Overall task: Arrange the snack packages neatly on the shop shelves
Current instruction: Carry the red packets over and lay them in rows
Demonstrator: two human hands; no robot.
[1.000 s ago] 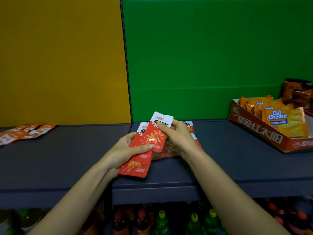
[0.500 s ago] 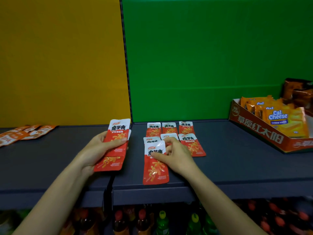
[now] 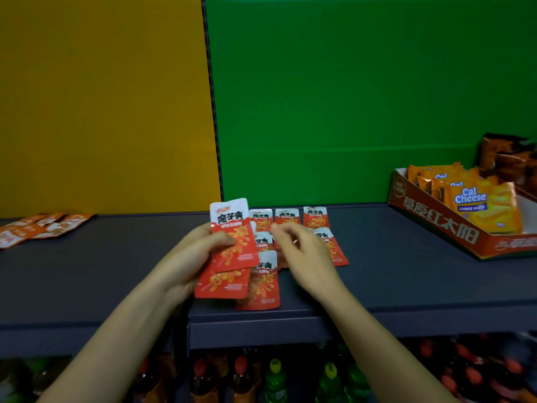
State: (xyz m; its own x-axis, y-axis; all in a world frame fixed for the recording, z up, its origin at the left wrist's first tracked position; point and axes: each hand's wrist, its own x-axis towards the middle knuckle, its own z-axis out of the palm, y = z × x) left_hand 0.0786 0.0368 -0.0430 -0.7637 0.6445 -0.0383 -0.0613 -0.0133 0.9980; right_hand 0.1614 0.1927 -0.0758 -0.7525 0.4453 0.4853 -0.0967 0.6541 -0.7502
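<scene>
My left hand (image 3: 189, 257) grips a small stack of red-and-white snack packets (image 3: 232, 237), fanned upright over the dark shelf (image 3: 406, 274). Several matching packets (image 3: 287, 216) lie flat in rows on the shelf just behind and right of the stack. One more packet (image 3: 264, 286) lies nearest the front edge. My right hand (image 3: 302, 254) hovers above the laid rows with loosely curled fingers, slightly blurred, and holds nothing that I can see. It hides part of the middle row.
An orange cardboard tray (image 3: 441, 225) of Cal Cheese wafer packs (image 3: 479, 205) sits at the right, with brown bags (image 3: 505, 155) behind it. Loose orange packets (image 3: 37, 228) lie at the far left. Drink bottles (image 3: 273, 376) stand on the shelf below.
My right hand let go of the front packet on the shelf and lifted up. My left hand carried its stack rightward, close to the right hand.
</scene>
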